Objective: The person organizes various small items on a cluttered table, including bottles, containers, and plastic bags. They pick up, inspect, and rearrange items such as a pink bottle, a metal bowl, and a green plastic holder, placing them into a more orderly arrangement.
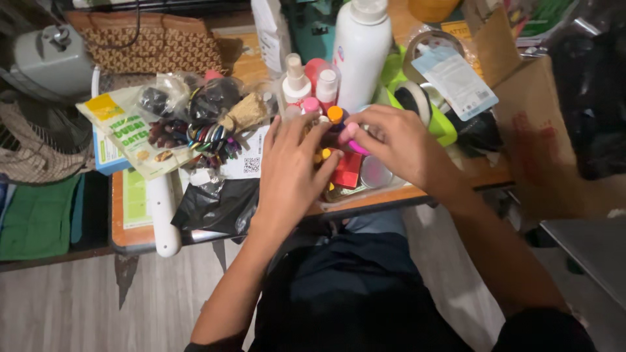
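**Hands over cluttered table edge**

At the table's front edge, your left hand (291, 171) lies flat, fingers spread over small bottles (339, 166). Your right hand (396, 142) pinches a pink-capped bottle (352, 135) just beside it. A tall smooth white bottle (360, 49) stands behind; crinkly plastic bags (195, 104) crowd the left.
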